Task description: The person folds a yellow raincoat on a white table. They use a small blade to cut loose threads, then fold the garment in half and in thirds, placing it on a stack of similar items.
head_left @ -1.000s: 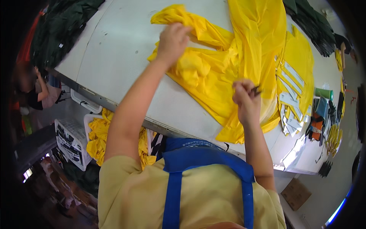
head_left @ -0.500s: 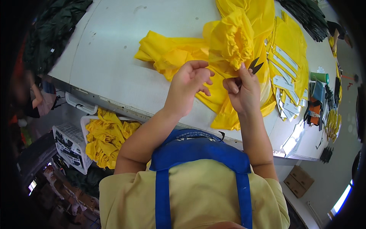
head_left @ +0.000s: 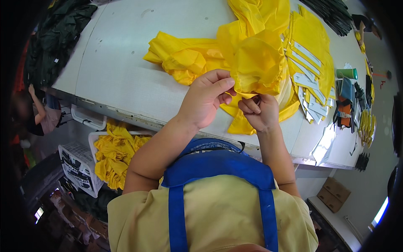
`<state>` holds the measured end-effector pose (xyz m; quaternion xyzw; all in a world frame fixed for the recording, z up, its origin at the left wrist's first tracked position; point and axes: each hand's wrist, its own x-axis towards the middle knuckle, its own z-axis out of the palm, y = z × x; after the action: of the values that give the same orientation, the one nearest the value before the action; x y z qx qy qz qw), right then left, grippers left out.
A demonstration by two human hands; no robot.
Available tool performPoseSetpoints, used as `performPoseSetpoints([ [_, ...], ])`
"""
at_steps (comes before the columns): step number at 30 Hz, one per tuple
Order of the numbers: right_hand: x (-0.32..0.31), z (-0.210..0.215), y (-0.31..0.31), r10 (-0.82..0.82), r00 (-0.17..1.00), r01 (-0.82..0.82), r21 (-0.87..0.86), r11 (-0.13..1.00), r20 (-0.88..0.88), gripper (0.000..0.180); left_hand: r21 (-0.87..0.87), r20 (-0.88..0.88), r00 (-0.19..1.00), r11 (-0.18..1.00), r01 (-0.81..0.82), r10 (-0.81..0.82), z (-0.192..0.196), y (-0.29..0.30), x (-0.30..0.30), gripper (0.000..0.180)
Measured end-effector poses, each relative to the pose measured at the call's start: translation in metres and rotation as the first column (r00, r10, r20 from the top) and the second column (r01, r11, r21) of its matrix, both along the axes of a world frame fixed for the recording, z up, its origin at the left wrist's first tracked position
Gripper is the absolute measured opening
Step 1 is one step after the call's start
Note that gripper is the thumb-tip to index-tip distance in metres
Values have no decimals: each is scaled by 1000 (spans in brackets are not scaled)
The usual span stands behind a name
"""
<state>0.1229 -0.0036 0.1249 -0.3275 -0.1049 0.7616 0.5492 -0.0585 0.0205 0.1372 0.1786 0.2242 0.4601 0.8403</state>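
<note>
In the head view, the yellow cloth [head_left: 256, 56] lies just beyond both hands, bunched up off the desk [head_left: 117, 75] right at the fingertips. The left hand [head_left: 210, 93] has a narrow grip, thumb against finger, pinching the cloth's near edge at its left corner. The right hand [head_left: 261, 111] sits under that edge, a little to the right and nearer the body; its fingers are curled and touch the cloth, but folds cover the tips, so whether this grip is pinched, or holds anything else, I cannot tell.

The cloth's long axis runs from the hands away toward the far side of the desk, with one arm of it stretching off to the left, nearer the left hand. To the right of the cloth lies a stack of flat yellow pieces [head_left: 317, 35] with white labels [head_left: 307, 80].
</note>
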Motion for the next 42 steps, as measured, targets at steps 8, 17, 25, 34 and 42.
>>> performPoseSetpoints([
  [8,-7,67,-19,-653,174,-200,676,709,737,13,9,-124,980,987,-159,159,24,-12,9,8],
  [17,-21,73,-8,-702,-98,-455,595,662,706,12,374,-378,874,914,-159,307,30,-18,19,6],
  [25,-16,63,-7,-274,849,98,375,922,452,13,3,-105,984,989,-146,145,24,-13,17,11],
  [34,-6,69,-20,-548,-84,-375,483,791,832,33,-6,-42,988,989,-148,147,25,-12,13,10],
  [42,-8,66,-14,-639,-202,-480,494,725,742,40,41,-95,985,990,-139,142,24,-13,13,9],
])
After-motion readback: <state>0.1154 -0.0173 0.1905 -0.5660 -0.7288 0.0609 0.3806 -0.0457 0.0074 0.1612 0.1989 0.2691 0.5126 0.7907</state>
